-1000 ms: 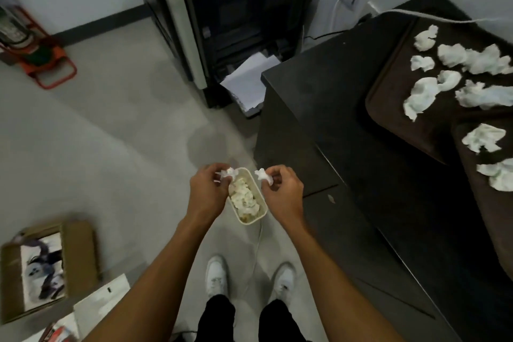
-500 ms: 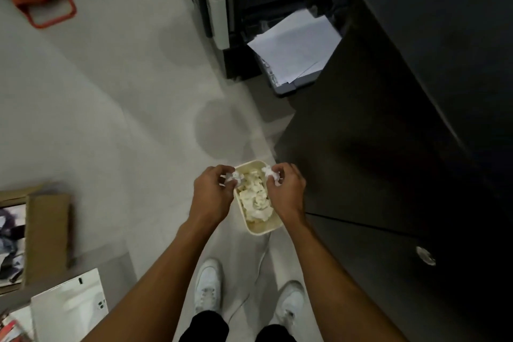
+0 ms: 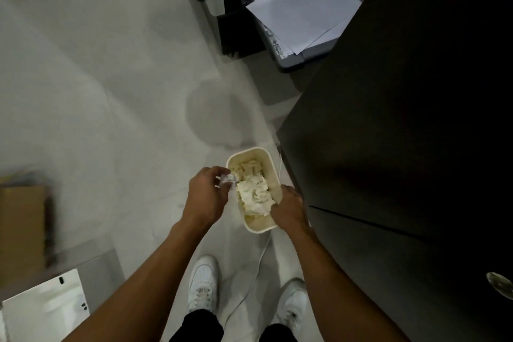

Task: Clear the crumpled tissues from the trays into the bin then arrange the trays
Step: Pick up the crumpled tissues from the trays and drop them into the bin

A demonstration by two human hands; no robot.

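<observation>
1. Key relation. I place the cream, round-cornered rectangular plastic bin [image 3: 248, 150] on the pale grey floor [image 3: 111, 91], its long axis running roughly from 12 to 6 o'clock. The opening lies at 3 o'clock from the left hand [image 3: 205, 197], just beside it. The left hand is therefore the nearer one for the coming drop, which I judge needs only a short move toward 3 o'clock.

2. Left hand. It pinches a small crumpled white tissue [image 3: 227, 179] in its fingertips, right at the bin's 9 o'clock rim.

3. Right hand [image 3: 288, 209]. It rests over the 4 o'clock rim, fingers reaching inside. They are hidden against the contents, so I cannot tell whether they grasp anything.

4. Task item appearance. The heap of crumpled white tissues [image 3: 255, 194] fills most of the bin. It looks light, soft and loosely packed.

5. Surroundings. The dark worktop [image 3: 416, 78] stands at 3 o'clock from the bin. No trays are in view, so I judge the arranging step not yet begun.
</observation>
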